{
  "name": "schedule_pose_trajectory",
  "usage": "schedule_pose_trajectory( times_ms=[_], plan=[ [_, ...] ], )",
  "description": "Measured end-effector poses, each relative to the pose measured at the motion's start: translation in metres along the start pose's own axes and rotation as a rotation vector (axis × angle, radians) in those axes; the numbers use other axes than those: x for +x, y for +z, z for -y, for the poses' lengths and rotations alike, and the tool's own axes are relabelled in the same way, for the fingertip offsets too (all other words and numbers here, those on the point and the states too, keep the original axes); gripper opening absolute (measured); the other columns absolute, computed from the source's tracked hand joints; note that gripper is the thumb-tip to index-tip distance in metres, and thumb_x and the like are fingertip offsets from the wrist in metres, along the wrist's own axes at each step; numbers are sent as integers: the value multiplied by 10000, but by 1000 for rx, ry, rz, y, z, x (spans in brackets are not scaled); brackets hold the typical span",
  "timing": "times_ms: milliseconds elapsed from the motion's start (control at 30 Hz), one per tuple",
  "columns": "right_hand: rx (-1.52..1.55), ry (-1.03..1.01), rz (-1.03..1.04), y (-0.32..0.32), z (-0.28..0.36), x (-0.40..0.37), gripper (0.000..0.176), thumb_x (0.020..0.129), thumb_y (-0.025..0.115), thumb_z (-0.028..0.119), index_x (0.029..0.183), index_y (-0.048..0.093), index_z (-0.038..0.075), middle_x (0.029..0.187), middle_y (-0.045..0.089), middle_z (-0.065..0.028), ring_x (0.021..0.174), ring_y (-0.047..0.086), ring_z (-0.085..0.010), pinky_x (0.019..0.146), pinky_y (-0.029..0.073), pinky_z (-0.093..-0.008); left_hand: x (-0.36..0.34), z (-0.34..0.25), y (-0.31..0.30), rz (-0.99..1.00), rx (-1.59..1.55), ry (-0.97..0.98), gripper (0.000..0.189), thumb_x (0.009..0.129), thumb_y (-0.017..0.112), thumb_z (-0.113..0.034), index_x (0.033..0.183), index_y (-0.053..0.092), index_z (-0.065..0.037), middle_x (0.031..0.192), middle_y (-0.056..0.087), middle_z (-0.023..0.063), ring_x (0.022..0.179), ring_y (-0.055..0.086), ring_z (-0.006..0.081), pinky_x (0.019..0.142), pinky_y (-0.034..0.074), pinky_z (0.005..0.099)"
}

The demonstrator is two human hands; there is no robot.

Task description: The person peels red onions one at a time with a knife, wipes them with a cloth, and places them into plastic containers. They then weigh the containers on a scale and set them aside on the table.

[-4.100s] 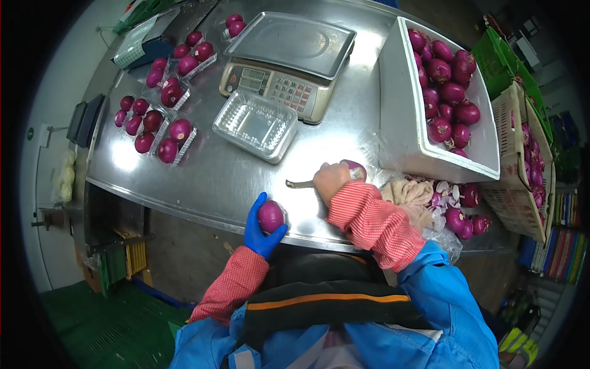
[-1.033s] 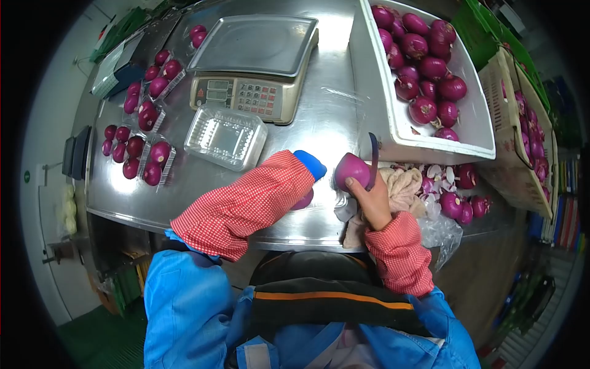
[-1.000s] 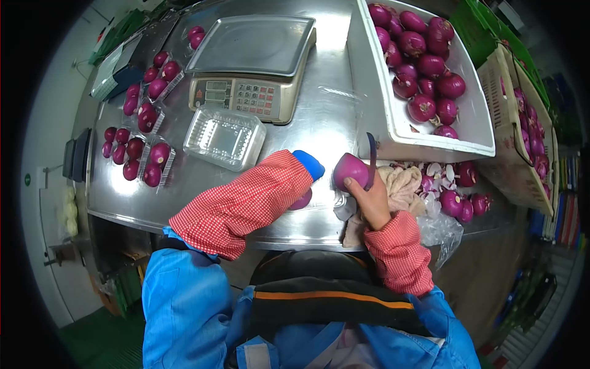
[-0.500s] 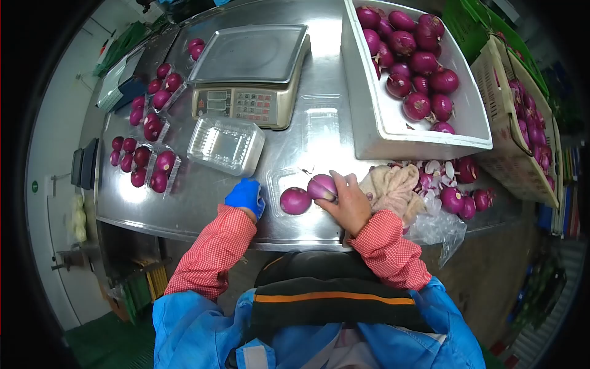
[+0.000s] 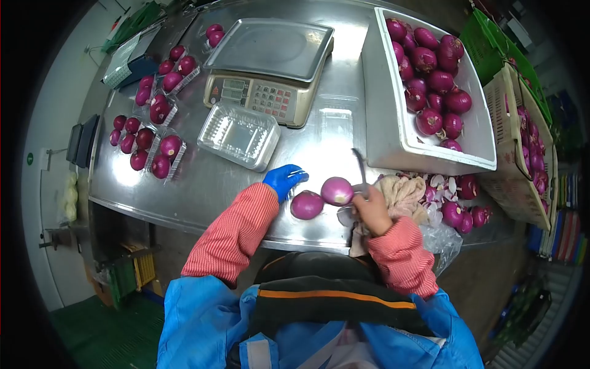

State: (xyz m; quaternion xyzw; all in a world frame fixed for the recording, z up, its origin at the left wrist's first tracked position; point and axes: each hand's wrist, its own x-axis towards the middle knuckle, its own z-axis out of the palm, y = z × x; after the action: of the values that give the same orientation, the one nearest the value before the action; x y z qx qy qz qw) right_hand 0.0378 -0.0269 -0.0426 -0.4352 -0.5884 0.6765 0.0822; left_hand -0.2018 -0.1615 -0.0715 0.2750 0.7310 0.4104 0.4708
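Note:
My blue-gloved left hand (image 5: pixel 285 179) rests just above and left of two red onions, fingers stretched out, holding nothing I can see. The left onion (image 5: pixel 306 205) and the right onion (image 5: pixel 337 191) sit side by side near the table's front edge. My right hand (image 5: pixel 372 211) is closed on a knife (image 5: pixel 359 165), a thin, dark, slightly curved one that points away from me. That hand is close beside the right onion. A beige cloth (image 5: pixel 402 194) lies just right of it. Whether a clear tray is still under the onions is hard to make out.
A scale (image 5: pixel 264 92) stands behind a clear plastic container (image 5: pixel 239 135). Packed onions (image 5: pixel 144 138) line the left. A white foam box (image 5: pixel 430 150) holds many onions; a crate (image 5: pixel 516 141) stands beyond. Onion skins (image 5: pixel 437 187) and a plastic bag (image 5: pixel 439 240) lie at right.
My right hand has let go of the right onion and now holds the knife. My left hand has moved nearer the onions. The whole view has shifted slightly.

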Motion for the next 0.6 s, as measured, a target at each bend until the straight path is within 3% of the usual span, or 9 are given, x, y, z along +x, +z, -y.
schedule_pose_trajectory(
  times_ms=[67,133,167,233,433,533,600],
  plan=[
    [125,17,-93,-14,30,-7,213,929,555,109,1104,589,-8,643,558,-30,486,491,-84,403,367,-228,-6,-25,-2,-24,-203,-93,275,958,605,-212,1135,665,-10,1052,714,99,787,661,121,722,537,260],
    [386,-53,-27,-23,56,-10,238,975,541,159,1137,582,-11,643,548,-19,470,467,-78,407,365,-222,-20,-75,-22,-11,-297,-164,235,975,561,-179,1126,662,-30,1060,717,83,550,551,56,489,454,206],
    [375,-98,-54,-22,66,-10,242,982,540,171,1138,581,-9,642,543,-14,466,459,-76,410,362,-220,-19,-97,-26,-83,-371,-143,221,985,529,-154,1123,653,-34,1061,720,72,425,403,25,375,322,180],
    [355,-193,-103,-14,79,-12,252,995,539,197,1139,579,-6,639,533,-4,458,442,-72,416,357,-218,1,-123,-48,-157,-417,-53,228,988,522,-154,1137,646,-34,1064,716,73,432,412,35,388,339,184],
    [270,-118,-68,3,36,-16,213,979,574,169,1109,607,2,660,535,13,491,449,-62,440,341,-211,122,-155,-131,-425,-403,205,240,955,588,-199,1150,652,-75,1050,712,24,497,457,64,434,360,204],
    [270,-110,-95,2,18,-19,192,968,592,146,1085,632,-1,694,555,23,554,464,-49,481,356,-206,173,-159,-156,-572,-416,108,243,945,607,-222,1146,657,-96,1018,712,15,511,484,94,441,377,213],
    [230,-124,-93,0,13,-21,191,960,607,149,1070,648,-2,725,577,25,598,480,-51,526,383,-210,201,-144,-176,-540,-392,111,335,945,623,-297,1213,620,-96,1083,690,43,574,575,143,466,464,248]
  ],
)
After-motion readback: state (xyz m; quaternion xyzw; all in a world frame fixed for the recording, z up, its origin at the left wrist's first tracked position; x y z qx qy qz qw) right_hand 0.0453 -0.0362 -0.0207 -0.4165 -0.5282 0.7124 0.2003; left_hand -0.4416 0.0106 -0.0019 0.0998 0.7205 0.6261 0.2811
